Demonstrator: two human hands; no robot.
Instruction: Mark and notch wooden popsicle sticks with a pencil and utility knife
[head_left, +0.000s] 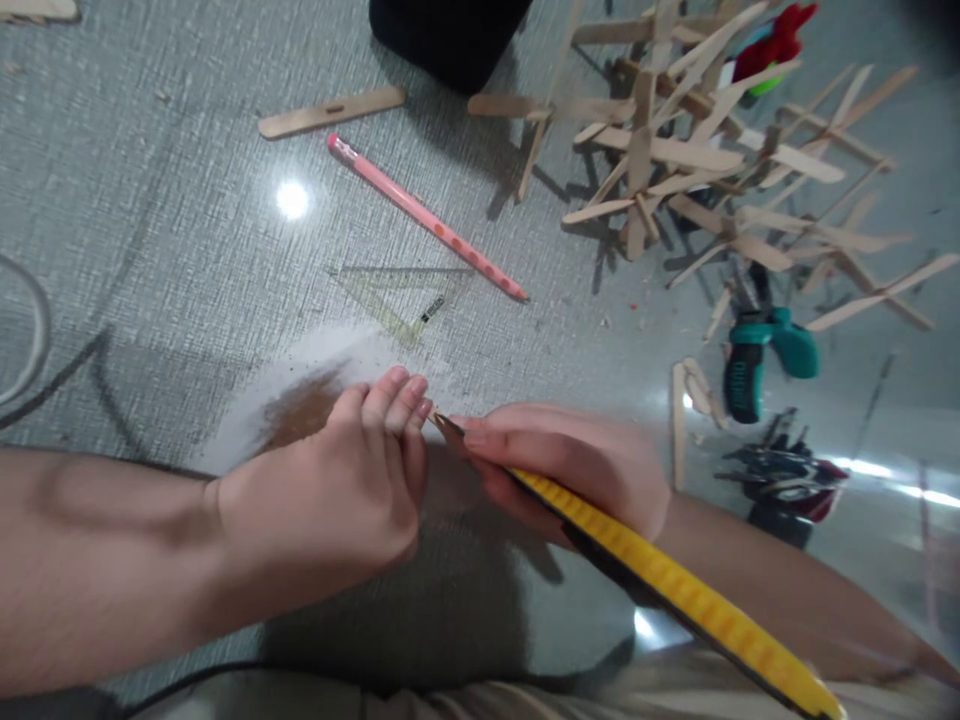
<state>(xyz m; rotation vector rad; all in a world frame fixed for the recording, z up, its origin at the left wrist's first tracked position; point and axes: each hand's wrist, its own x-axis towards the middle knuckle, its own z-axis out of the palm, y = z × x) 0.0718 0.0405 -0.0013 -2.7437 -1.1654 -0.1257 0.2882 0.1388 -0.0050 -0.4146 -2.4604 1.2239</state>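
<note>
My left hand (341, 480) is closed, its fingers wrapped round a small piece of pale wood, seemingly a craft stick (432, 415), of which only the tip shows. In my right hand (577, 455) is a yellow and black utility knife (675, 575). Its handle runs down toward the lower right, and its blade (450, 428) points left to the tip of the wood, touching it or very near. Just beyond my hands lie a clear set square (382, 310) and a pink pencil (431, 218).
Crossed craft sticks joined together (652, 150) spread over the upper right. Below them lie teal-handled pliers (750, 360) and a dark cluster of tools (787, 475). A slotted craft stick (330, 112) lies near a black object (450, 35). A white cable (39, 320) curves at left.
</note>
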